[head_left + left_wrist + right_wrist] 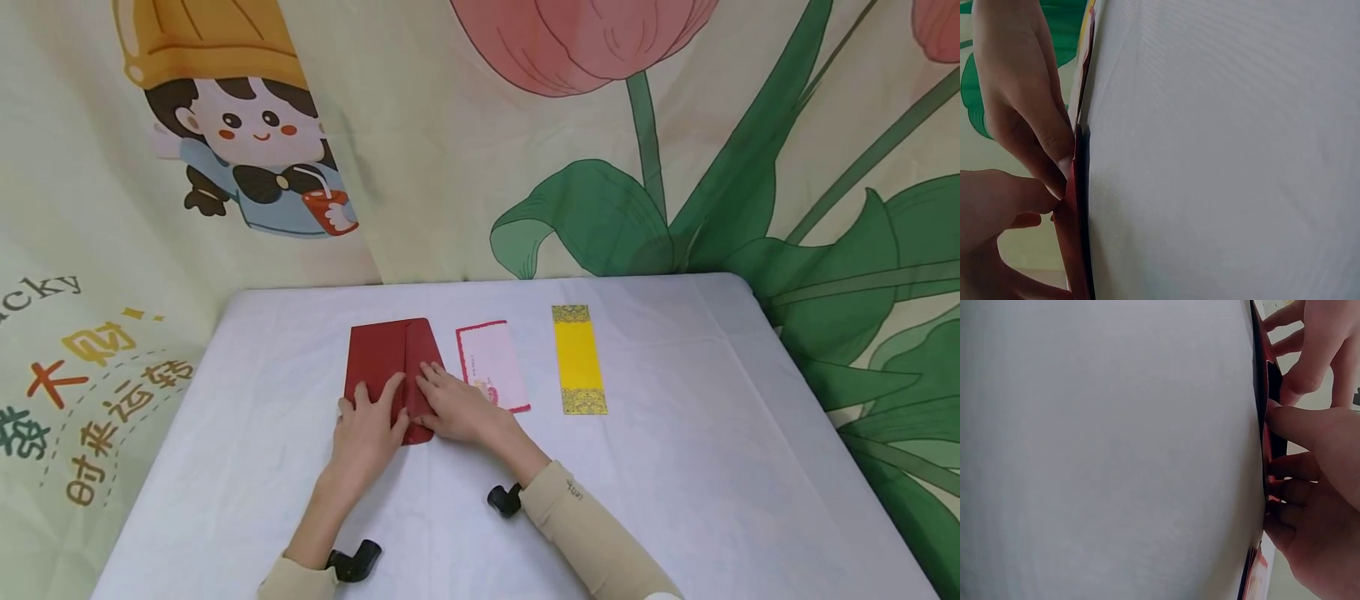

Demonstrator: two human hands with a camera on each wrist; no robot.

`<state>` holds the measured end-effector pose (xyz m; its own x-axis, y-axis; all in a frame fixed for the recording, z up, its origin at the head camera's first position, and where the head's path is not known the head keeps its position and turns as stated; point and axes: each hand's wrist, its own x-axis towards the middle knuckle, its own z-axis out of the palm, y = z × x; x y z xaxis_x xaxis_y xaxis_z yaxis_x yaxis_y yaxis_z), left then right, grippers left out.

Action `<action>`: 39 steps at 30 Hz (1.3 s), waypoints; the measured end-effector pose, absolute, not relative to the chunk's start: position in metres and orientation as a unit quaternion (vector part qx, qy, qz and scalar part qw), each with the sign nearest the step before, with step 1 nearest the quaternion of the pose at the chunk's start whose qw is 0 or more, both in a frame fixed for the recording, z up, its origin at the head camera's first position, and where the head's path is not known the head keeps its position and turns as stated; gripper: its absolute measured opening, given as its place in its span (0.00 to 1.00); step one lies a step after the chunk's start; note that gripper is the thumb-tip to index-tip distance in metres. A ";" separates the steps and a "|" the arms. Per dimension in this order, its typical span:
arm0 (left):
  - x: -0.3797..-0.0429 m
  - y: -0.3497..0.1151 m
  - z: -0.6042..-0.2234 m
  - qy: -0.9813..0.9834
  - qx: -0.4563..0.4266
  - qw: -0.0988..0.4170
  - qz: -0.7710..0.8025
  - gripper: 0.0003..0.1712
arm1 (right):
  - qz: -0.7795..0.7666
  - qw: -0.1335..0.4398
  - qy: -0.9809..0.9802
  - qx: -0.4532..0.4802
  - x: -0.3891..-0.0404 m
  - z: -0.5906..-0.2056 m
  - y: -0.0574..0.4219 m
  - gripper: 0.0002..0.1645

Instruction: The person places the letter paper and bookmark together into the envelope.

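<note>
A dark red envelope (377,350) lies on the white table, its flap (420,342) folded over along the right side. My left hand (367,429) rests on the envelope's body, fingers spread, with fingertips near the flap's edge. On the flap lies my right hand (461,408), pressing with fairly straight fingers. In the right wrist view, the right thumb (1300,422) touches the edge of the red paper, and a dark gap shows beside it. The left wrist view shows both hands close together over the thin envelope (1069,244); its inside is hidden.
Right of the envelope lies a pale pink card (498,358) with a red border, partly behind the right hand. Farther right is a yellow strip (577,358) with patterned ends. The white-covered table (697,467) meets a printed curtain (427,167) at the back.
</note>
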<state>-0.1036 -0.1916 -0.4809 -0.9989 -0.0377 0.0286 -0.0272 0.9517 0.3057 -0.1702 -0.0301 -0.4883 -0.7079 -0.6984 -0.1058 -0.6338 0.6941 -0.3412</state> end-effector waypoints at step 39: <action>-0.112 -0.228 -0.473 -0.982 -0.110 -0.071 -0.135 0.43 | -0.129 0.131 0.915 -0.358 -0.169 -0.487 -0.032 0.44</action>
